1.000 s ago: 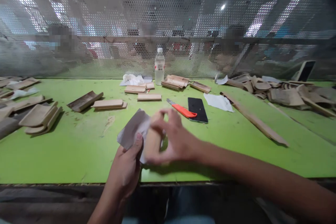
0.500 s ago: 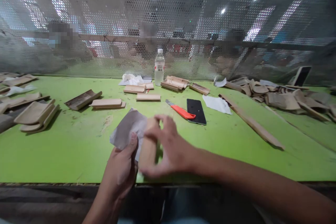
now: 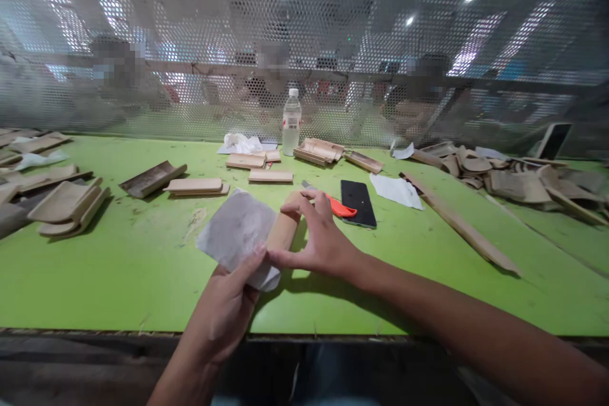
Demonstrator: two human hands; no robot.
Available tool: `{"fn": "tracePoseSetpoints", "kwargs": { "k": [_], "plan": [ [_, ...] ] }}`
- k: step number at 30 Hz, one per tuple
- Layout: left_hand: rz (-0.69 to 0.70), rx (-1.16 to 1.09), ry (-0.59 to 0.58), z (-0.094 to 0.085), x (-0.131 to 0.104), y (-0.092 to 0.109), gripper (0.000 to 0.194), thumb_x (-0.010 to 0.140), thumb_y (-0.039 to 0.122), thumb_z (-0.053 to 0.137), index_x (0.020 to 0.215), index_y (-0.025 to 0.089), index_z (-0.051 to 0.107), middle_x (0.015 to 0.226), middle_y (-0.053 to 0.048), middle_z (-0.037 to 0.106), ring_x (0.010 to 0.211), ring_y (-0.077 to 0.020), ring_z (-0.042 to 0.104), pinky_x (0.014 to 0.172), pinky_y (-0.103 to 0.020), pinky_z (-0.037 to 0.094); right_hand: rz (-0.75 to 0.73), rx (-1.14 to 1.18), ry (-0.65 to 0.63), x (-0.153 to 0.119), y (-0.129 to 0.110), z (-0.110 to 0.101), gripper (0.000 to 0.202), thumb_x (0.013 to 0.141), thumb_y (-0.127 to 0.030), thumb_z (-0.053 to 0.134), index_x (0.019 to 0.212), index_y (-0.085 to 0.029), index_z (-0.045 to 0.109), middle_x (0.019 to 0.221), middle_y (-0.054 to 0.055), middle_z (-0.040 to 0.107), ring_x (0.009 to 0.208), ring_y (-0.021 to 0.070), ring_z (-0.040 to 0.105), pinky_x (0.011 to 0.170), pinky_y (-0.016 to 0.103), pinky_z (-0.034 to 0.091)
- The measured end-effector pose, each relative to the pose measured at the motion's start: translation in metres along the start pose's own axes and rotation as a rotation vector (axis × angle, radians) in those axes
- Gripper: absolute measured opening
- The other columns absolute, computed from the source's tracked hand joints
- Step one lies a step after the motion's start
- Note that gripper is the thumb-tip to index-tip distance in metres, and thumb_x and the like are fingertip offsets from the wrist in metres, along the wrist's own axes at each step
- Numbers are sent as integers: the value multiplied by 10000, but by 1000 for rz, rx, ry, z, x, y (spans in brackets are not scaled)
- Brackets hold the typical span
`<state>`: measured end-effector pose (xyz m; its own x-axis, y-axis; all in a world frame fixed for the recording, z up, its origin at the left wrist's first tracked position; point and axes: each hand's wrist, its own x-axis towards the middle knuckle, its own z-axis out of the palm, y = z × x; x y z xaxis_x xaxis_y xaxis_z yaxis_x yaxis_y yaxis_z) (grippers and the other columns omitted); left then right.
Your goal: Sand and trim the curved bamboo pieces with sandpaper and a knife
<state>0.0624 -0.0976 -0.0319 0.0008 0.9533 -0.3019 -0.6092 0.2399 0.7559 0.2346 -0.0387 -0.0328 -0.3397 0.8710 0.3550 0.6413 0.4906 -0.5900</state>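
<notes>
A square grey sheet (image 3: 236,228), perhaps sandpaper, is pinched between the thumb and fingers of my left hand (image 3: 231,301). Just right of it, a short curved piece of bamboo (image 3: 284,228) is held by my right hand (image 3: 323,235), the thumb at its near end and the fingers at its far end. The sheet's right edge meets the bamboo piece near my left thumb. Behind my right hand lies a knife with a red handle (image 3: 341,207), partly hidden and resting against a black phone (image 3: 358,203).
On the green table (image 3: 118,279), bamboo pieces (image 3: 69,206) lie at the left, with a larger heap (image 3: 514,181) at the right. A water bottle (image 3: 292,124) stands before the perforated screen (image 3: 214,25). A long bamboo strip (image 3: 461,225) lies right.
The bamboo piece and my right hand have moved away from me and tilt to the right. The grey sheet now lies flatter and shows more of its face.
</notes>
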Motion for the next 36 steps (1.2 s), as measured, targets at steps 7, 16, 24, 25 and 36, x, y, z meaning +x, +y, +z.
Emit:
{"fn": "tracePoseSetpoints", "kwargs": {
  "k": [7,16,24,25,36],
  "plan": [
    [-15,-23,114,2,0,-2,350,957,83,630,1299,138,678,1148,-125,772,973,-206,765,850,-286,650,-62,-53,10,-5,1,-5,796,631,-732,819,1224,-248,599,1337,142,384,1389,384,356,1165,607,332],
    [13,-37,142,-5,3,-5,353,921,155,704,1272,117,709,1167,-161,768,1074,-288,747,919,-379,633,-233,-110,-49,-17,-7,4,760,621,-721,836,1176,-230,667,1293,152,403,1262,397,429,1080,614,385],
    [12,-30,135,-3,6,-4,368,926,171,702,1289,109,698,1168,-163,767,1057,-294,751,903,-377,637,-306,-93,-102,-23,-12,2,811,594,-703,862,1221,-220,683,1332,180,408,1280,414,437,1074,607,387],
    [14,-32,135,-3,6,-4,369,927,176,705,1290,111,697,1176,-163,765,1059,-293,751,906,-379,637,-298,-94,-94,-23,-12,1,803,609,-697,857,1221,-208,682,1340,191,406,1289,418,433,1075,607,387],
    [44,17,218,-2,4,-2,355,969,174,659,1319,122,677,1179,-149,766,1077,-276,748,884,-347,647,-461,-67,-138,-24,-7,1,785,591,-753,833,1165,-233,706,1399,192,425,1292,402,453,1069,583,401]
  ]
}}
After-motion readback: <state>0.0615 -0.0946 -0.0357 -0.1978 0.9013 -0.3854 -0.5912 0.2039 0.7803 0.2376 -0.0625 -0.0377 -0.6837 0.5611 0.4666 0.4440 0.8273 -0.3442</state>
